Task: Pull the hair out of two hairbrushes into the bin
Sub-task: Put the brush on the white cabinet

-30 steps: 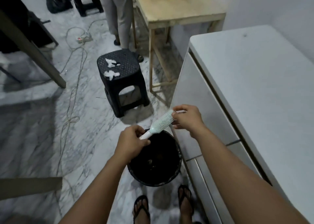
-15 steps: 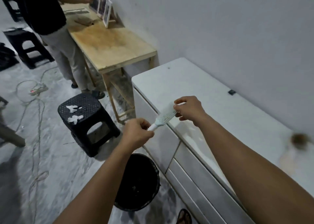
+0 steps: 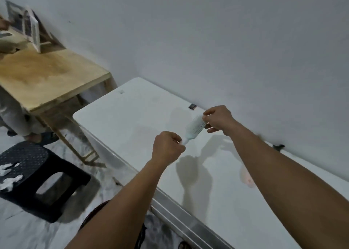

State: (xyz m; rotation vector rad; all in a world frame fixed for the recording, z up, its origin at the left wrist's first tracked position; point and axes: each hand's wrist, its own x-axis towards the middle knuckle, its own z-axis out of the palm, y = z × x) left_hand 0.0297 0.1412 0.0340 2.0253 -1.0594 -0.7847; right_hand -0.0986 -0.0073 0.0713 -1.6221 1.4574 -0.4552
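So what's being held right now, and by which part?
The white hairbrush, with both hands over the white cabinet top: the left hand grips its handle, and the right hand pinches the far end of the bristle head.

The hairbrush [image 3: 194, 128] hangs over the cabinet top [image 3: 132, 116], between the left hand [image 3: 167, 147] and right hand [image 3: 219, 119]. Left of the cabinet stands a wooden table [image 3: 43, 79], with a stool [image 3: 32, 175] before it; the bin [image 3: 94, 213] sits below the left forearm.

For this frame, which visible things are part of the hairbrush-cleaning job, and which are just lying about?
Part of the job:
hairbrush
left hand gripping its handle
right hand at its bristle end
bin, mostly hidden behind the arm

Lying about:
black stool
wooden table
white cabinet
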